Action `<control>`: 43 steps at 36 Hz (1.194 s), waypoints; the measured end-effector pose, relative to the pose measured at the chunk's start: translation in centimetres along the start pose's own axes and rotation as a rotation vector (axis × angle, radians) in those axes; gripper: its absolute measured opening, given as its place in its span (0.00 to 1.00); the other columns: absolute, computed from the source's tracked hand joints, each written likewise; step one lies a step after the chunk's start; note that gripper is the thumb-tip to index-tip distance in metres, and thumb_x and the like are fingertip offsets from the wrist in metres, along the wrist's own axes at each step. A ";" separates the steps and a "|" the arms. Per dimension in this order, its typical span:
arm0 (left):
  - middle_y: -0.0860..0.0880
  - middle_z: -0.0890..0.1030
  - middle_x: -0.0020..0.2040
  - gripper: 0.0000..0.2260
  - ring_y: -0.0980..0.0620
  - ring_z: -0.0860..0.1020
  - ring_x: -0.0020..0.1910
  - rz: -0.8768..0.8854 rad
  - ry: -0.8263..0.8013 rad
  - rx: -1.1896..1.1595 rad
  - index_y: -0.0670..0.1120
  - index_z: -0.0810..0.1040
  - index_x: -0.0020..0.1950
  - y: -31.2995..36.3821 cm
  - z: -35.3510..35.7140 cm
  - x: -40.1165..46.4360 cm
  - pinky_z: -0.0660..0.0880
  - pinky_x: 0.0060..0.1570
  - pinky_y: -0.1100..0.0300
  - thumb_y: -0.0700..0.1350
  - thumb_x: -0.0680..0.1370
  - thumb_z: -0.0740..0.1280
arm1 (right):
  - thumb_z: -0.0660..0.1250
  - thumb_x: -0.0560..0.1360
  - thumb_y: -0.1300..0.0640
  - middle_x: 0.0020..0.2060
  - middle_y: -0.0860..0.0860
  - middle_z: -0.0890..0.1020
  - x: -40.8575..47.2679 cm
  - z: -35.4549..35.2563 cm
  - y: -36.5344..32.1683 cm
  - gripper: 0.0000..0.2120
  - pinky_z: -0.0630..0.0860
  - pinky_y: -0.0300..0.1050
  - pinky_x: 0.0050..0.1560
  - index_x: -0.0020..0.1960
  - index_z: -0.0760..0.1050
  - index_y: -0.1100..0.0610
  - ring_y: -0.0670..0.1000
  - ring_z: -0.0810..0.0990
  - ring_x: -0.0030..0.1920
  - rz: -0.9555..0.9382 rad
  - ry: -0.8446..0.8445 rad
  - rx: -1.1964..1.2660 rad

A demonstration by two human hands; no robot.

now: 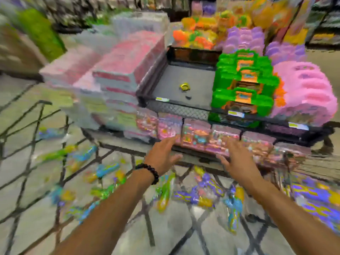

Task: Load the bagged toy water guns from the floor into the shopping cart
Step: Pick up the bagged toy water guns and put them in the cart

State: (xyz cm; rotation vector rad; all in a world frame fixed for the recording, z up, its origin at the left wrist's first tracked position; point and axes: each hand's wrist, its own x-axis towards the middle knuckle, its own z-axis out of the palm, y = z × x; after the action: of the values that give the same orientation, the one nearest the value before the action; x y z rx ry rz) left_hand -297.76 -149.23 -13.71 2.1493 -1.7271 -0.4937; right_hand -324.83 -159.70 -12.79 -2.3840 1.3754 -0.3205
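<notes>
The view is heavily blurred. Several bagged toy water guns lie below my arms: a blue and yellow one, a green and yellow one, a purple one and a blue one. Dark wires of the shopping cart cross over them, and I cannot tell whether they lie inside the cart or on the floor beneath it. My left hand, with a black bead bracelet at the wrist, and my right hand both reach forward above the guns. Their fingers are spread and they hold nothing.
A low black display stand is straight ahead. It holds green toy packs, pink packs and a lower row of boxed toys. Stacked pink and white boxes stand to its left. More purple bagged guns lie at the right.
</notes>
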 end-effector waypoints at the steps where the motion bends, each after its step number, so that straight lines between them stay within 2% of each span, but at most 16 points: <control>1: 0.46 0.70 0.76 0.32 0.44 0.69 0.73 -0.050 0.030 0.003 0.51 0.63 0.81 -3.0 -1.4 -1.5 0.66 0.71 0.53 0.57 0.80 0.69 | 0.73 0.78 0.52 0.67 0.61 0.76 1.1 1.3 -3.1 0.30 0.72 0.55 0.65 0.77 0.68 0.57 0.64 0.74 0.66 -0.053 -0.027 0.006; 3: 0.47 0.69 0.77 0.33 0.46 0.69 0.74 -0.149 0.079 -0.003 0.52 0.61 0.81 -9.1 -4.0 -4.6 0.65 0.71 0.54 0.58 0.80 0.69 | 0.74 0.78 0.55 0.67 0.62 0.76 2.9 3.7 -9.6 0.29 0.71 0.55 0.65 0.76 0.69 0.58 0.65 0.74 0.66 -0.137 -0.079 0.031; 8: 0.51 0.66 0.79 0.32 0.48 0.67 0.75 -0.343 0.174 -0.043 0.58 0.58 0.81 -21.8 -9.0 -13.0 0.68 0.72 0.49 0.63 0.80 0.65 | 0.72 0.78 0.51 0.64 0.60 0.77 5.7 9.8 -23.2 0.29 0.74 0.55 0.61 0.76 0.68 0.55 0.64 0.76 0.63 -0.331 -0.177 0.028; 10: 0.51 0.68 0.77 0.33 0.47 0.69 0.74 -0.446 0.235 -0.059 0.57 0.60 0.81 -26.1 -10.9 -16.9 0.69 0.71 0.50 0.62 0.79 0.67 | 0.71 0.79 0.50 0.67 0.58 0.76 6.4 12.3 -29.0 0.32 0.73 0.53 0.63 0.79 0.64 0.52 0.61 0.74 0.66 -0.433 -0.213 0.043; 12: 0.51 0.70 0.76 0.33 0.46 0.70 0.73 -0.552 0.297 -0.061 0.56 0.61 0.81 -29.6 -12.7 -20.9 0.69 0.70 0.50 0.61 0.79 0.68 | 0.69 0.80 0.47 0.71 0.57 0.73 7.0 15.0 -34.2 0.32 0.71 0.54 0.67 0.80 0.62 0.51 0.60 0.71 0.70 -0.527 -0.267 0.041; 15: 0.49 0.71 0.76 0.32 0.45 0.70 0.73 -0.662 0.350 -0.054 0.53 0.62 0.81 -33.4 -14.8 -26.7 0.68 0.70 0.51 0.61 0.80 0.67 | 0.64 0.79 0.43 0.70 0.58 0.74 7.0 18.5 -41.3 0.32 0.69 0.53 0.66 0.80 0.64 0.55 0.61 0.71 0.69 -0.644 -0.338 -0.007; 17: 0.49 0.72 0.75 0.32 0.46 0.71 0.71 -0.739 0.404 -0.066 0.54 0.63 0.81 -35.2 -15.9 -30.2 0.68 0.68 0.52 0.61 0.79 0.68 | 0.68 0.80 0.48 0.70 0.58 0.73 6.6 20.3 -45.6 0.31 0.67 0.54 0.68 0.79 0.65 0.55 0.62 0.70 0.70 -0.696 -0.376 0.010; 19: 0.51 0.72 0.74 0.32 0.48 0.72 0.70 -0.818 0.448 -0.080 0.56 0.63 0.80 -36.8 -16.5 -33.5 0.69 0.66 0.54 0.62 0.79 0.68 | 0.69 0.81 0.48 0.72 0.57 0.71 6.2 22.2 -49.5 0.31 0.65 0.55 0.70 0.80 0.64 0.54 0.62 0.68 0.72 -0.759 -0.399 0.016; 22: 0.50 0.73 0.72 0.32 0.48 0.74 0.68 -0.915 0.486 -0.101 0.56 0.64 0.80 -38.6 -16.9 -37.5 0.69 0.65 0.55 0.62 0.79 0.68 | 0.67 0.80 0.45 0.70 0.59 0.74 6.1 25.5 -54.1 0.31 0.66 0.53 0.70 0.79 0.66 0.54 0.62 0.71 0.71 -0.835 -0.443 0.028; 25: 0.49 0.73 0.73 0.32 0.47 0.72 0.69 -0.987 0.531 -0.114 0.53 0.65 0.80 -40.1 -17.3 -39.9 0.67 0.67 0.56 0.59 0.79 0.70 | 0.71 0.80 0.51 0.71 0.58 0.74 5.8 27.7 -58.3 0.30 0.66 0.52 0.71 0.79 0.66 0.55 0.59 0.70 0.72 -0.903 -0.504 0.064; 28: 0.49 0.70 0.75 0.33 0.47 0.71 0.71 -1.045 0.518 -0.121 0.54 0.63 0.80 -42.1 -18.1 -41.3 0.69 0.68 0.53 0.60 0.79 0.69 | 0.71 0.80 0.51 0.73 0.56 0.72 6.0 29.6 -61.7 0.31 0.65 0.50 0.72 0.80 0.65 0.53 0.58 0.68 0.74 -0.930 -0.561 0.080; 32: 0.49 0.70 0.76 0.33 0.47 0.70 0.72 -1.102 0.561 -0.118 0.54 0.63 0.81 -44.9 -20.2 -41.9 0.68 0.70 0.53 0.61 0.79 0.69 | 0.70 0.80 0.50 0.66 0.55 0.76 7.8 32.2 -65.9 0.32 0.72 0.54 0.66 0.80 0.62 0.46 0.58 0.74 0.67 -0.958 -0.652 0.110; 35: 0.51 0.69 0.76 0.33 0.49 0.70 0.72 -1.149 0.562 -0.109 0.55 0.62 0.81 -47.0 -22.2 -42.4 0.68 0.70 0.55 0.62 0.79 0.67 | 0.69 0.80 0.48 0.70 0.54 0.72 9.5 33.5 -69.1 0.31 0.73 0.53 0.64 0.80 0.62 0.48 0.60 0.78 0.62 -0.964 -0.673 0.093; 37: 0.52 0.69 0.76 0.32 0.50 0.71 0.72 -1.161 0.581 -0.102 0.56 0.62 0.81 -49.0 -23.4 -43.0 0.70 0.69 0.55 0.63 0.79 0.66 | 0.69 0.81 0.47 0.74 0.54 0.70 10.5 34.5 -71.3 0.32 0.72 0.54 0.66 0.81 0.62 0.48 0.60 0.77 0.65 -0.999 -0.672 0.093; 39: 0.52 0.70 0.75 0.32 0.50 0.71 0.71 -1.181 0.603 -0.112 0.57 0.61 0.80 -50.9 -24.3 -43.7 0.72 0.67 0.53 0.64 0.79 0.65 | 0.69 0.81 0.48 0.75 0.55 0.70 11.5 35.9 -73.8 0.32 0.70 0.54 0.69 0.81 0.62 0.51 0.58 0.71 0.72 -1.022 -0.662 0.093; 43: 0.53 0.69 0.76 0.31 0.51 0.70 0.71 -1.213 0.620 -0.131 0.58 0.61 0.80 -54.2 -25.4 -45.8 0.71 0.68 0.53 0.64 0.80 0.65 | 0.67 0.82 0.47 0.77 0.56 0.68 12.0 38.7 -78.9 0.31 0.68 0.56 0.71 0.81 0.61 0.51 0.58 0.66 0.76 -1.025 -0.674 0.063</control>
State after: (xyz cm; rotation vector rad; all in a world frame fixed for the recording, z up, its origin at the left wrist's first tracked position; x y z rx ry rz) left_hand -248.44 -92.19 -14.07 2.6248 0.0327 -0.1357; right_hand -242.69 -126.42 -14.34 -2.5700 -0.1867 0.1920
